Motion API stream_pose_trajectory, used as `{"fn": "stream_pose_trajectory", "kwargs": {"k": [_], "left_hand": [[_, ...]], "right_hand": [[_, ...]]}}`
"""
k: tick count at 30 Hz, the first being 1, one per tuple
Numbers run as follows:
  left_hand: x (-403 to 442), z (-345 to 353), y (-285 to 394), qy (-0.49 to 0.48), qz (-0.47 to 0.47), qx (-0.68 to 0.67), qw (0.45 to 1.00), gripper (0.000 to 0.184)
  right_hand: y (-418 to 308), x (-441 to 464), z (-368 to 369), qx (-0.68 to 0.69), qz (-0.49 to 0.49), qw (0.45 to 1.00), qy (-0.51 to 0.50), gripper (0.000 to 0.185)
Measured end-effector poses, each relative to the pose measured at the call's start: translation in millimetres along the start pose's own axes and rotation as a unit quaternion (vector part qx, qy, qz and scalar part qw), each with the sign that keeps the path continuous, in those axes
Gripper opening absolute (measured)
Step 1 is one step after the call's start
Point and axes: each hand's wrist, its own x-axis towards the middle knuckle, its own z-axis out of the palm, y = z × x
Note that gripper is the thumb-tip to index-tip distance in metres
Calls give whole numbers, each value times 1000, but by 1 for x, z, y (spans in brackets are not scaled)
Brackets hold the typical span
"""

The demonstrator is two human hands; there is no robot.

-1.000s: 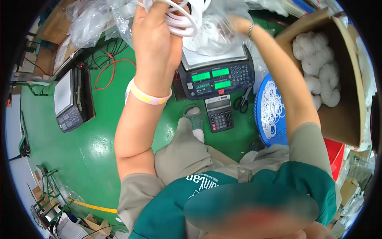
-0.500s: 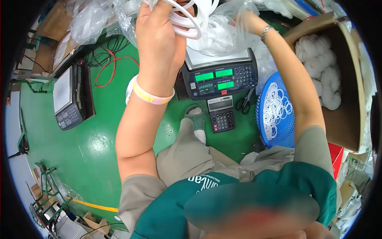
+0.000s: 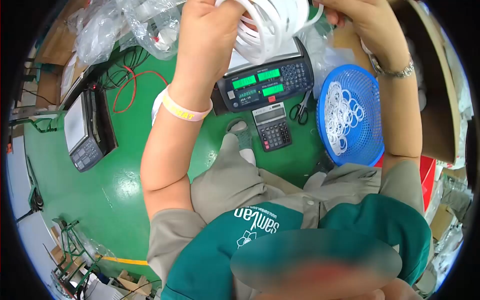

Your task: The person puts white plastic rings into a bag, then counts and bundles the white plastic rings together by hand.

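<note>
From where I stand, the bundle of white rings [image 3: 257, 42] hangs in the air over the scale [image 3: 270, 85], gathered in the person's left hand [image 3: 210, 37]. They look like plastic or rubber: light, I'd judge, and springy rather than brittle, likely to flex under a squeeze without breaking. Smooth as they seem, loose ones could slide over one another and fan out, so the sound place to take hold is across the whole bundle at one side, with fingers through the middle and the thumb outside. The left hand is clamped on the bundle at its left side, fingers bent around it. The right hand [image 3: 367, 17] is bent too, its fingertips up by the right edge of one ring; whether they pinch it or merely brush it I can't tell, as the view cuts off there. Near the scale sits a blue basket [image 3: 321, 107] with smaller rings [image 3: 340, 117] inside, and scissors [image 3: 300, 112] lie between it and a calculator [image 3: 272, 127].
</note>
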Motion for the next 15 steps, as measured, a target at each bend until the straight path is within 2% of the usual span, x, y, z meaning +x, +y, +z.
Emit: {"fn": "stream_pose_trajectory", "kwargs": {"k": [1, 4, 5, 6, 7, 8, 9, 10, 11, 12, 14, 15], "left_hand": [[-1, 6, 0, 16, -20, 5, 1000, 22], [-5, -6, 6, -71, -34, 101, 992, 20], [-7, -8, 5, -86, -29, 71, 993, 18], [-8, -5, 6, -66, 5, 54, 996, 19], [-9, -2, 7, -46, 39, 36, 998, 20], [-8, 2, 11, -29, 101, 95, 990, 22], [-9, -3, 16, -27, 125, 100, 987, 25], [-9, -5, 17, 2, 164, 76, 983, 25], [-9, -6, 17, 31, 204, 51, 977, 25], [-8, -12, 19, 30, 204, 51, 977, 25], [-6, -22, 23, 64, 179, 38, 981, 20], [-9, -11, 22, 131, 191, 61, 971, 18]], "right_hand": [[-7, -7, 4, 11, -26, 1000, -8, 11], [-18, -24, 11, 20, -52, 998, 12, 13], [-20, -27, 12, 18, -71, 997, 28, 15], [-16, -27, 10, -63, -56, 995, 61, 18], [-17, -31, 7, -51, -75, 993, 73, 19], [-19, -34, 6, -39, -93, 991, 84, 20], [-10, -29, 5, -39, -93, 991, 85, 20], [10, -19, 4, 169, -171, 971, -2, 20], [30, -7, 2, 366, -241, 895, -89, 20], [41, 0, 3, 541, -297, 768, -171, 19], [51, 0, -5, 557, -299, 756, -170, 18], [54, -1, -9, 556, -293, 759, -171, 18]]}}
